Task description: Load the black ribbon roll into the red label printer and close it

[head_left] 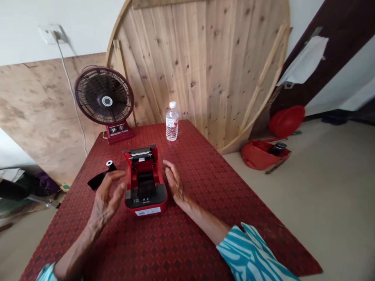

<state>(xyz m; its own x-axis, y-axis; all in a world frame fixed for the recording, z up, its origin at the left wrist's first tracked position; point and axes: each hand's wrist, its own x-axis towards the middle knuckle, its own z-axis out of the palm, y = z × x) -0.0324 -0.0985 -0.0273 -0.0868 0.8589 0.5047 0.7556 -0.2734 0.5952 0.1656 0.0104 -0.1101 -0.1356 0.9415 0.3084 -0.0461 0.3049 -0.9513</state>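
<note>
A small red receipt or label printer (145, 187) sits in the middle of the red patterned tablecloth (187, 175), its lid raised at the far end and its black inner well exposed. To its left lies a black ribbon roll (109, 166) with a white core, a loose black strip (98, 180) trailing toward me. My left hand (107, 197) hovers beside the printer with fingers spread, just short of the roll and holding nothing. My right hand (174, 181) rests empty against the printer's right side, fingers loosely curled.
A red-based electric fan (104, 97) and a water bottle (172, 121) stand at the table's far edge. A round wooden board (205, 66) leans behind them. A red basin (287, 121) and a red bag (260, 154) sit on the floor to the right.
</note>
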